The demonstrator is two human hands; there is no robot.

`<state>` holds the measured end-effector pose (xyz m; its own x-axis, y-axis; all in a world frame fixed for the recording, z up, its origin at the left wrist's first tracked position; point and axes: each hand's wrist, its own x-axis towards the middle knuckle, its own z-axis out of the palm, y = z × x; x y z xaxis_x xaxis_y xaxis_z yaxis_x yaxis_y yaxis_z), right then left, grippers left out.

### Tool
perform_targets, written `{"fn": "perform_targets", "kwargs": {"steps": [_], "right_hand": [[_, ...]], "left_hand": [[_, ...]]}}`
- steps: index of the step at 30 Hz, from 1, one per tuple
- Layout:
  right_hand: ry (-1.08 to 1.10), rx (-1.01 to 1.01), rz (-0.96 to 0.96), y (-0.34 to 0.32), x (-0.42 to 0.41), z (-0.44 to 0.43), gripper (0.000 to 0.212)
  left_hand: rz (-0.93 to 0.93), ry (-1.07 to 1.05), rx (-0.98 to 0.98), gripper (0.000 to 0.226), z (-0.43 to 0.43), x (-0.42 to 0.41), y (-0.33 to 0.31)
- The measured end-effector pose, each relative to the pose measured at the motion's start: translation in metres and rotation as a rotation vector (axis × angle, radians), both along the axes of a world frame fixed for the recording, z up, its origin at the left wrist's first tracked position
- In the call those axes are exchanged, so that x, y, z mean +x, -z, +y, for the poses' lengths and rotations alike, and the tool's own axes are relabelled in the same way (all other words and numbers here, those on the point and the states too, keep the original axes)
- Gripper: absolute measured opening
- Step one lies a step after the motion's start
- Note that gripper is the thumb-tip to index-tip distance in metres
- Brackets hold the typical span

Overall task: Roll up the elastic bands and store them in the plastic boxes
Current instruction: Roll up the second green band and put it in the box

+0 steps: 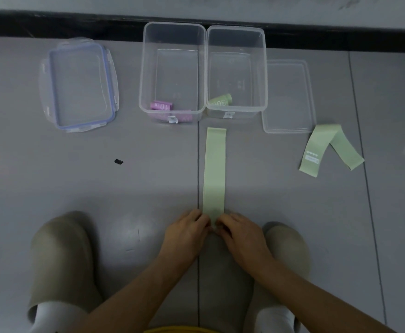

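Green band's (214, 169) near end between both hands' fingertips.

Two clear boxes: the left box (141, 92) touches the right box (265, 68). Two lids: a blue-rimmed lid (81, 85) well left of the right box, a plain lid (290, 97) just right of it. Three green bands: a rolled band (220, 100) inside it, a flat band (214, 169) in front of it, a folded band (321, 145) off to its right. One pink roll (161, 106) shows plainly in the left box.
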<state>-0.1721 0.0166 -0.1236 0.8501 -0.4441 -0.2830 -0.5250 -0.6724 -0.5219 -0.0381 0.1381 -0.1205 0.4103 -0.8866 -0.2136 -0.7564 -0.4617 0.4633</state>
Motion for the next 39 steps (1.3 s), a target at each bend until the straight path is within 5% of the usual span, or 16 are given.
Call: {"fn": "perform_targets", "kwargs": {"steps": [16, 27, 33, 39], "right_hand": [[0.077, 0.015, 0.028, -0.001, 0.003, 0.001, 0.006], [-0.020, -0.061, 0.071, 0.005, 0.007, -0.004, 0.032], [0.106, 0.076, 0.038, 0.001, 0.007, -0.002, 0.007], [0.156, 0.135, 0.045, 0.000, 0.014, -0.011, 0.012]], "left_hand": [[-0.031, 0.055, -0.014, 0.016, -0.004, 0.004, -0.002], [-0.025, -0.050, -0.005, 0.013, -0.013, 0.007, 0.002], [-0.041, -0.010, -0.048, 0.011, -0.007, 0.002, 0.002], [-0.083, 0.093, -0.034, 0.014, -0.004, 0.011, 0.008]]}}
